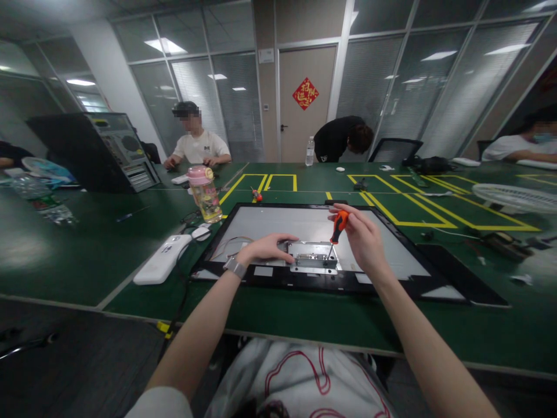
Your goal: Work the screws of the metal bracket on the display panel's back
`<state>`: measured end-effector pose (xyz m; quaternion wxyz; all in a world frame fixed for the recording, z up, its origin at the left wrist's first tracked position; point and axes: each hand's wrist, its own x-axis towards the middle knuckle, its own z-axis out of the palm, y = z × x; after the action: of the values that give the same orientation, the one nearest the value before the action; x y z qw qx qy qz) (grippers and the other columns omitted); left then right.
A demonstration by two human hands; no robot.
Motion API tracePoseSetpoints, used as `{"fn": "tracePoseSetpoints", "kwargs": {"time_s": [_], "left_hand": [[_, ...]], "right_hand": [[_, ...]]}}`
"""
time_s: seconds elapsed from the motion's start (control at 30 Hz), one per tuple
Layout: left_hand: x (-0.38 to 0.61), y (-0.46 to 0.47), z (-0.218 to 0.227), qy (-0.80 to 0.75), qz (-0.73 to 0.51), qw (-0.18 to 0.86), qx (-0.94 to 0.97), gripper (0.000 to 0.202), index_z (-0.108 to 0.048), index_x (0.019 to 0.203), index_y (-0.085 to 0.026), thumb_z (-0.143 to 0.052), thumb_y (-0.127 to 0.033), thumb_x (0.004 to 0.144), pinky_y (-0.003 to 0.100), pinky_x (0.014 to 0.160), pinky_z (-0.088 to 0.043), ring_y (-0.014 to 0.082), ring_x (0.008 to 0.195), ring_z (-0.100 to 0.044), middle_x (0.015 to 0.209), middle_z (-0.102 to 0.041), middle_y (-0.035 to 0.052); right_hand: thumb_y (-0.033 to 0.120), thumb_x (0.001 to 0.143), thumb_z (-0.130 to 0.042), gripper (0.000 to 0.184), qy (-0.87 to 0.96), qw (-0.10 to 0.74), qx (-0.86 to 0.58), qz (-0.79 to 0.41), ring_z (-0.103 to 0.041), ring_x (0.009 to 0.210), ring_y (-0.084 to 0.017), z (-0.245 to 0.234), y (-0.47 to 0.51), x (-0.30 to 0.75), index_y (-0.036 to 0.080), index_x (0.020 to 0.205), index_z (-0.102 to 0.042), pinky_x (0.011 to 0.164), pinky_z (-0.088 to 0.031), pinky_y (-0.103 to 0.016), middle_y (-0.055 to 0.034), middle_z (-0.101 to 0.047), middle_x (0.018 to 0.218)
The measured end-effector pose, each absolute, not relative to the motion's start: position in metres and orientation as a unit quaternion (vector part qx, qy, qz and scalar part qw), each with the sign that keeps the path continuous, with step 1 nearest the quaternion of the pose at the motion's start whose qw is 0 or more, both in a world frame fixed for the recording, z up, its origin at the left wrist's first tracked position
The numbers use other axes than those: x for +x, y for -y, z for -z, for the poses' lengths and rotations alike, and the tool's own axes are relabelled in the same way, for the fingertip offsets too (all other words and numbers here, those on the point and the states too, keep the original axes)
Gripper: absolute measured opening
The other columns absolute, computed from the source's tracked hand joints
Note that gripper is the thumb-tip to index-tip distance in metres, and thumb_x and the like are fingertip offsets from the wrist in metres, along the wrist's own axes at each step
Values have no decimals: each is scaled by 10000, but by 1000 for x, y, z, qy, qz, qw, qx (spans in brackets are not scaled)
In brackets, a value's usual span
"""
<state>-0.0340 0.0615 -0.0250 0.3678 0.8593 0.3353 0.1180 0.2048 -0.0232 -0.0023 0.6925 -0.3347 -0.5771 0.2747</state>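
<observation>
Green worktop — our right hand holds the screwdriver; our left hand spreads beside the metal bracket — likely stiff, best held by edges.

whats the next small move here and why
Probably a gentle turn of the orange screwdriver: the right hand holds it pointing down at the metal bracket, and the left hand is at the bracket's left edge.
</observation>
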Motion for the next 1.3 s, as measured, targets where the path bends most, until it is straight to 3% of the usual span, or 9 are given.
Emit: {"fn": "tracePoseSetpoints", "kwargs": {"time_s": [0.1,0.23,0.43,0.63,0.7,0.87,1.1,1.3], "left_hand": [[-34,-61,24,-333,-119,366,861,744,-534,1284,-248,-757,-495,619,373,1057,-319,285,1250,-456,1365,-510,67],[-34,-59,23,-333,-118,366,861,739,-535,1282,-245,-753,-497,622,369,1057,-319,282,1251,-458,1363,-515,63],[-34,-61,25,-338,-116,361,861,759,-527,1289,-249,-749,-523,617,381,1059,-315,290,1261,-448,1377,-499,69],[-35,-64,28,-331,-118,362,863,758,-525,1291,-242,-748,-519,621,374,1054,-323,287,1263,-446,1382,-493,74],[-35,-64,28,-330,-118,360,864,762,-526,1290,-238,-748,-523,620,377,1048,-328,291,1258,-450,1380,-495,78],[-34,-61,25,-334,-116,359,864,765,-524,1293,-230,-750,-514,620,363,1045,-330,287,1251,-458,1365,-510,79],[-35,-63,26,-332,-115,353,867,756,-527,1288,-252,-744,-531,621,374,1047,-325,288,1247,-462,1371,-505,66],[-35,-63,27,-331,-112,354,868,757,-518,1295,-253,-736,-539,629,380,1035,-336,292,1245,-459,1378,-496,70]], "right_hand": [[322,862,-554,228,576,691,-331,-285,-635,870,-194,1,25,204,261,1049,-669,863,-478,-397,-35,-673,904],[282,772,-680,153,572,699,-347,-251,-614,865,-166,1,25,204,282,924,-696,812,-487,-315,-7,-644,900],[341,866,-536,243,570,697,-328,-286,-627,916,-208,3,22,205,252,1046,-671,885,-473,-408,-47,-674,939],[284,765,-682,161,568,700,-353,-249,-608,839,-168,3,24,204,276,926,-690,790,-489,-318,-10,-640,887],[295,786,-654,137,565,705,-351,-247,-610,824,-169,2,24,205,268,913,-696,781,-490,-319,-14,-636,871],[295,869,-511,267,560,699,-308,-320,-635,895,-203,4,21,205,249,1081,-668,869,-473,-392,-45,-681,916],[296,771,-683,215,575,695,-349,-254,-621,841,-174,7,21,204,293,987,-694,810,-495,-333,-10,-661,913],[337,874,-533,245,581,690,-318,-292,-640,901,-208,4,22,204,259,1066,-664,907,-472,-428,-44,-682,925]]}}
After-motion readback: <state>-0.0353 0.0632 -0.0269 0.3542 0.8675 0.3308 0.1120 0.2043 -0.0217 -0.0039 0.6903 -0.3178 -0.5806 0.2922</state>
